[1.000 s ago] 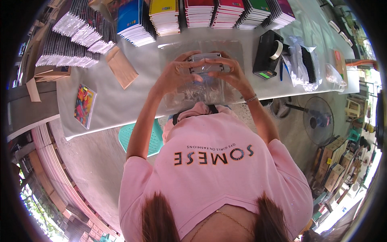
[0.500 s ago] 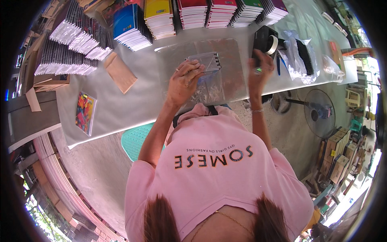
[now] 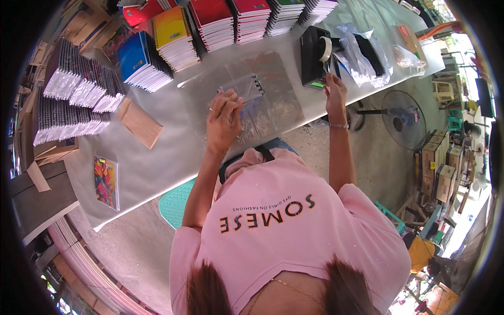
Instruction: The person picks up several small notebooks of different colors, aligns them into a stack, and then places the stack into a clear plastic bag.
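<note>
My left hand (image 3: 224,121) is closed over the near left corner of a small spiral notebook (image 3: 250,88) in clear plastic, with black binding loops along its right side. Its cover is hard to make out through the plastic. Beneath it lies a large clear plastic sheet (image 3: 278,105). Farther right, my right hand (image 3: 336,94) pinches the end of clear tape at the near end of a black tape dispenser (image 3: 311,58). The tape roll (image 3: 325,50) sits in the dispenser's right side, and a thin shiny strip shows above my fingertips.
Stacks of coloured spiral notebooks (image 3: 212,23) line the far edge. Wrapped notebooks (image 3: 79,76) pile at left, near a brown envelope (image 3: 140,123) and a colourful booklet (image 3: 106,182). Black binding coils (image 3: 370,55) in plastic lie right of the dispenser. A fan (image 3: 401,119) stands beyond the table.
My right hand, blurred before beside the dispenser, is now steady at its near end with fingers pinched. My left hand stays on the notebook. The whole view has shifted and turned slightly.
</note>
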Available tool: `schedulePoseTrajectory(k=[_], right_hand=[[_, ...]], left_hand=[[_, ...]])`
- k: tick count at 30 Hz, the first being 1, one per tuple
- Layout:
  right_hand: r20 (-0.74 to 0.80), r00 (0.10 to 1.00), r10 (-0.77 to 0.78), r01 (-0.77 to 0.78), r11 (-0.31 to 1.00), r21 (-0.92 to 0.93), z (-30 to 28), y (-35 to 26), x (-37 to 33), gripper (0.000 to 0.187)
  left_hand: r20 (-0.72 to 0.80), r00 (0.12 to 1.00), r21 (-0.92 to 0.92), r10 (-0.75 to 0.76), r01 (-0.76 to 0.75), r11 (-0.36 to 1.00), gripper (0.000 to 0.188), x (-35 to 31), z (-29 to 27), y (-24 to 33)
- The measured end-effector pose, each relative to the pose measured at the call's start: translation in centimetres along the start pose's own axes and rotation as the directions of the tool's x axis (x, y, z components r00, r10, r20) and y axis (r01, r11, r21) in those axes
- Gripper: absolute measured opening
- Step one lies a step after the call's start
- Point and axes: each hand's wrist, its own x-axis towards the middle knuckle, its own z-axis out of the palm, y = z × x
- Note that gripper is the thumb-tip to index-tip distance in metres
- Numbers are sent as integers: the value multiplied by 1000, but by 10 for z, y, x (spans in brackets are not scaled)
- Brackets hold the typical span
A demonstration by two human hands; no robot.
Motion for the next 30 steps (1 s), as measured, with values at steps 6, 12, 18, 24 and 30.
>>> schedulePoseTrajectory(k=[6,12,18,24,30], right_hand=[[145,988,62,-87,981,171,-15,18,-43,17],[24,997,70,-61,966,-252,-29,41,-47,19],[479,845,237,-194,971,-138,70,-25,-151,21],[512,834,206,-198,978,-71,117,-25,-180,20],[450,863,230,-198,973,-118,125,-20,-179,20]], left_hand=[[11,1000,10,14,-14,1000,14,-5,-3,-3],[55,998,-13,20,-19,1000,20,-8,-2,-8],[52,997,-23,50,-49,999,23,-11,-2,-9],[42,998,-43,52,-50,998,23,-10,-3,-9],[25,999,-49,46,-45,998,26,-11,-2,-10]])
